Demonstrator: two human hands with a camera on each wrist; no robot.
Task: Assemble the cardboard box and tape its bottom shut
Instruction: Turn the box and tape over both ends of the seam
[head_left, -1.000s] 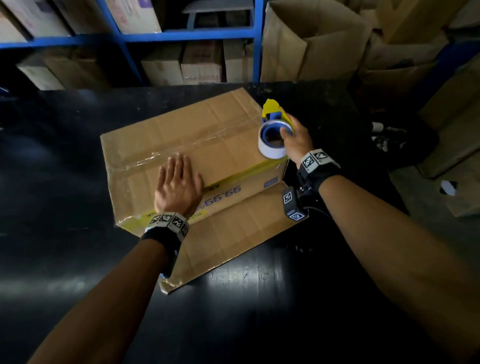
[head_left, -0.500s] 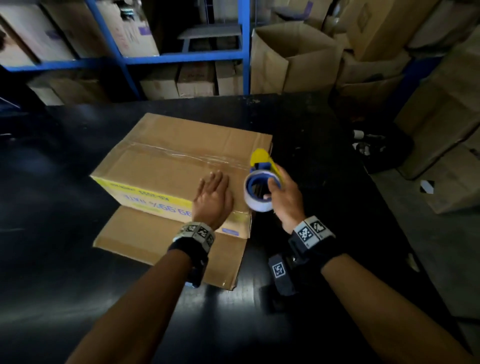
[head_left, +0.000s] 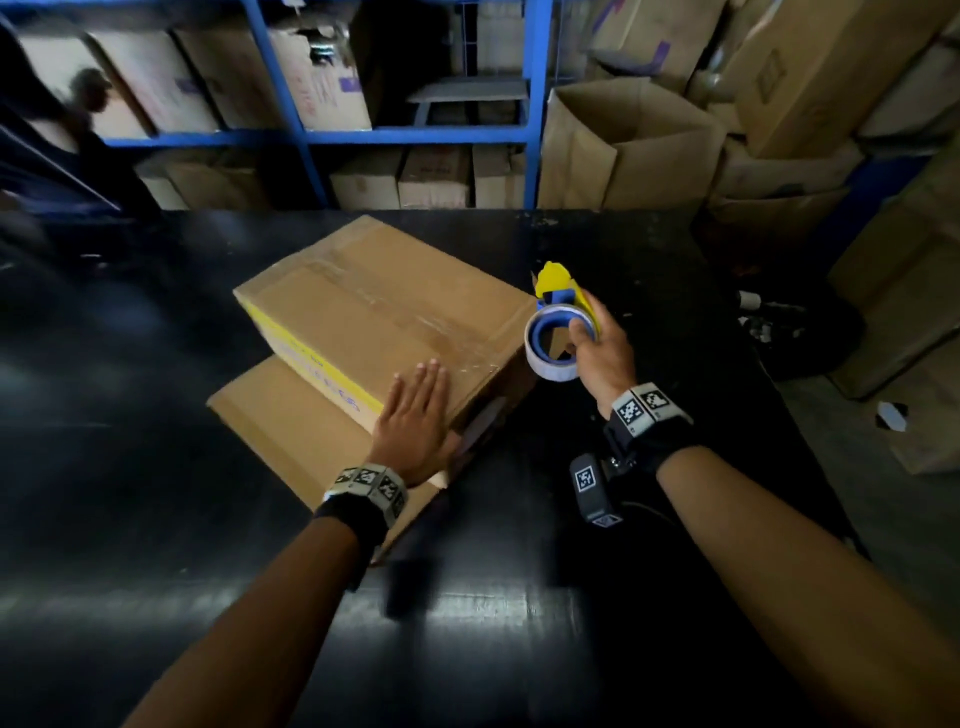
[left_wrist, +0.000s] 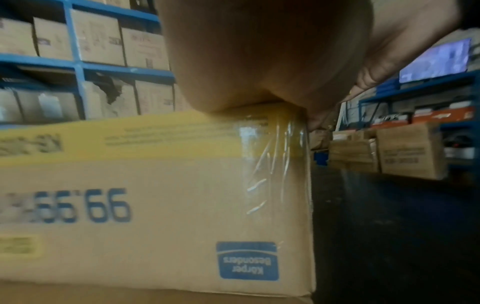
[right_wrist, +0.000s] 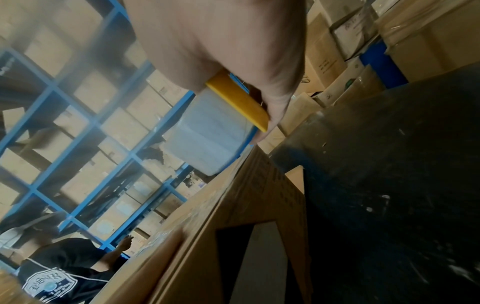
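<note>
A brown cardboard box (head_left: 374, 317) with a yellow stripe stands on the black table (head_left: 519, 623), its bottom face up. Clear tape runs along the seam and down the near end (left_wrist: 272, 156). One flap (head_left: 291, 436) lies flat on the table beside it. My left hand (head_left: 415, 415) rests flat, fingers straight, on the box's near corner. My right hand (head_left: 597, 348) holds a yellow and blue tape dispenser (head_left: 558, 332) with a roll of clear tape (right_wrist: 207, 142), just off the box's right edge.
Blue shelving (head_left: 415, 136) filled with cartons stands behind the table. Open and stacked cardboard boxes (head_left: 623, 150) crowd the back right and the floor at the right. Another person (right_wrist: 64, 271) in a dark shirt stands by the shelves at the left.
The box has turned under my left hand, so the taped seam now runs diagonally away from me. My right hand with the dispenser has come off the box, to its right.
</note>
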